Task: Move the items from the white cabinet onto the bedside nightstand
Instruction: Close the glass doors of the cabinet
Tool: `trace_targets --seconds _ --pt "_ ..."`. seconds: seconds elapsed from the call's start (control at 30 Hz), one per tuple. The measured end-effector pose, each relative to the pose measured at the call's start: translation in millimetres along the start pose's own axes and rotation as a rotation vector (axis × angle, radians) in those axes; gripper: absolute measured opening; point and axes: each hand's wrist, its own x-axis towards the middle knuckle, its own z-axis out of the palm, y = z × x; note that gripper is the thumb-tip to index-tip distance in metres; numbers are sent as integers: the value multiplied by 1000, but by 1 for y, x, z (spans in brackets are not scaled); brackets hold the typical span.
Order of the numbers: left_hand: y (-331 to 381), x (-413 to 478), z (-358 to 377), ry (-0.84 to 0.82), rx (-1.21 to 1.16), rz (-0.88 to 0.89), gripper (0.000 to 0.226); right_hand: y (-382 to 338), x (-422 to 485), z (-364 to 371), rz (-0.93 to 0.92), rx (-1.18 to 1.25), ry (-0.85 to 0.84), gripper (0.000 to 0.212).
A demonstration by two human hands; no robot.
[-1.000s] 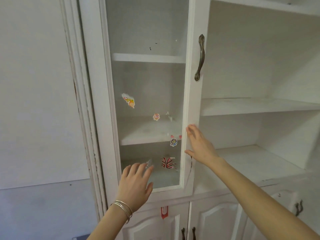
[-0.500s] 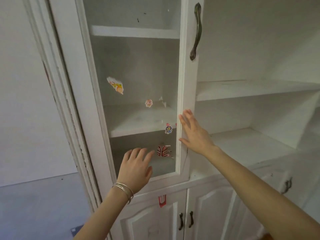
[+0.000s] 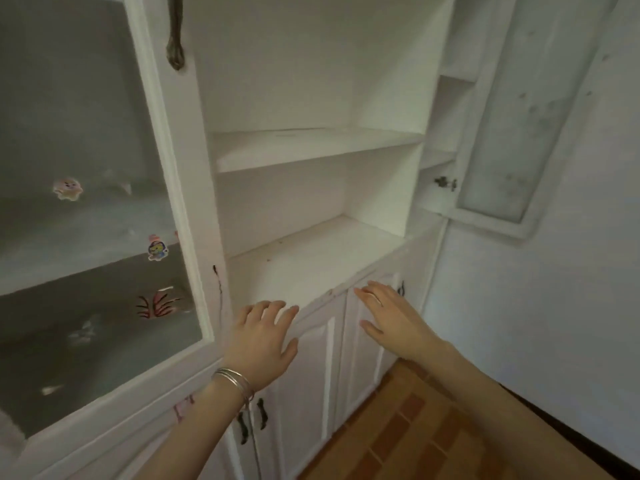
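A: Item one, the white cabinet (image 3: pixel 311 150)?
B: It filled the frame from 9 to 1 o'clock. Two open shelves (image 3: pixel 304 147) sat at centre, both bare of goods so far as the view showed.

A: Item two, its doors?
B: A glass door (image 3: pixel 86 202) stood at 9 o'clock, shut, with cartoon stickers (image 3: pixel 157 247) on the pane and a dark metal handle (image 3: pixel 175 46) at 11 o'clock. A second glass door (image 3: pixel 502 133) hung swung out at 2 o'clock. Low panelled doors (image 3: pixel 311 368) ran beneath, at 6 o'clock, with small dark pulls (image 3: pixel 261 414).

A: Item three, the hands?
B: The left hand (image 3: pixel 263 337) was at 6 o'clock, fingers spread, holding nothing, held over the ledge below the lower shelf; whether it touched was unclear in the blur. Thin silver bangles (image 3: pixel 235 381) circled that wrist. The right hand (image 3: pixel 391 317) was at 5 o'clock, likewise spread flat and empty, in front of the top of a low door.

A: Item four, goods to be moved?
B: None could be made out on the shelves behind the pane, which was dim and blurred.

A: Item five, surroundings?
B: A wood-patterned floor (image 3: pixel 415 438) lay at 5 o'clock, a pale wall (image 3: pixel 554 306) at 3 o'clock.
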Motion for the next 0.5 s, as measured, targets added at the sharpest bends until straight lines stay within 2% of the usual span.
trace_targets --seconds 0.17,0.5 --pt "93 55 22 14 -65 192 49 76 -75 -25 211 -13 -2 55" --pt "276 152 81 -18 -99 379 50 233 -190 -74 382 -41 -73 55"
